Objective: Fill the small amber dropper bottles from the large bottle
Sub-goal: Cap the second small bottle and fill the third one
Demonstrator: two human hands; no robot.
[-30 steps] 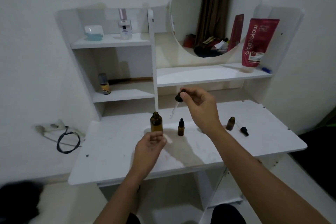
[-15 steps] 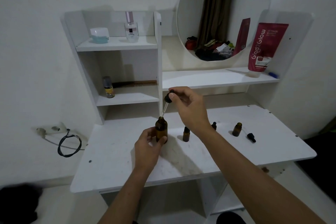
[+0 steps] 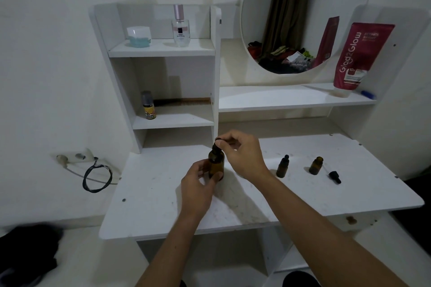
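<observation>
Large bottle: upright, long axis vertical, mouth up, at frame centre on the white surface.
Left hand: fingers curled round the bottle's lower body.
Right hand: pinches the black dropper cap at the bottle's mouth.
Small amber bottles: two, upright, right of the hands, one capped, one open.
Loose dropper: one, lying just right of the open bottle.

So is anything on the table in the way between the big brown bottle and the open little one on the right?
One thing: a capped small amber dropper bottle stands on the white table between the large amber glass bottle held by both hands and the uncapped small amber bottle. It is low, so the dropper can pass over it.
</observation>
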